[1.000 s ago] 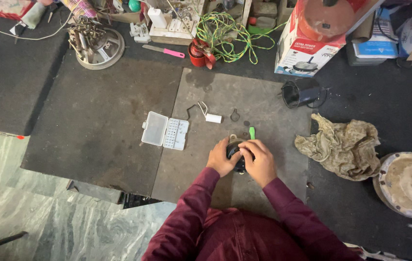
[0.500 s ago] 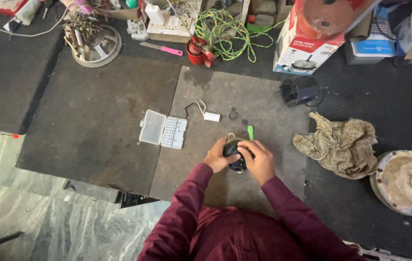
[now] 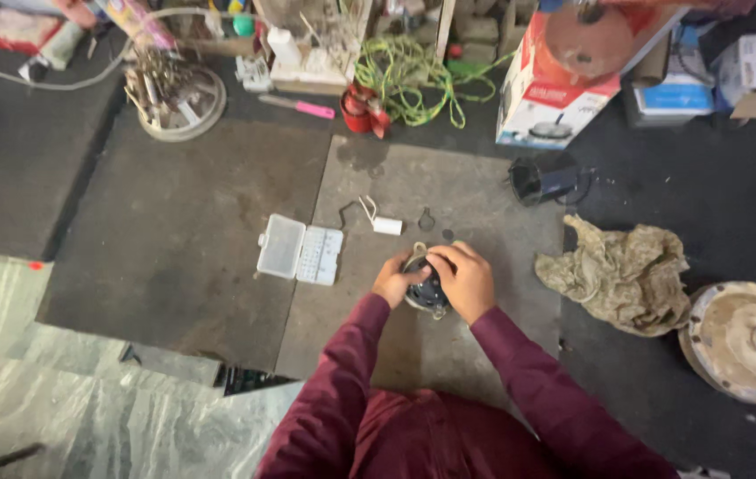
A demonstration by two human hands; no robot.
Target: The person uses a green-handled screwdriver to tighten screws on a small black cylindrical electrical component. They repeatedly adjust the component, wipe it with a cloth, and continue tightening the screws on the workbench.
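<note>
Both hands (image 3: 435,279) grasping small motor (image 3: 426,293), clear box (image 3: 300,249) left, rag (image 3: 622,270) right — apart

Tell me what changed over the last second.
The green-handled tool that lay just beyond the hands is no longer in view. The right hand has shifted over the top of the small round dark part; the left hand still grips its side. The open plastic case, the rag and the white plug stayed put.

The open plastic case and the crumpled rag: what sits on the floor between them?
In the head view, between the open plastic case and crumpled rag, both hands grip a small dark round part.
</note>
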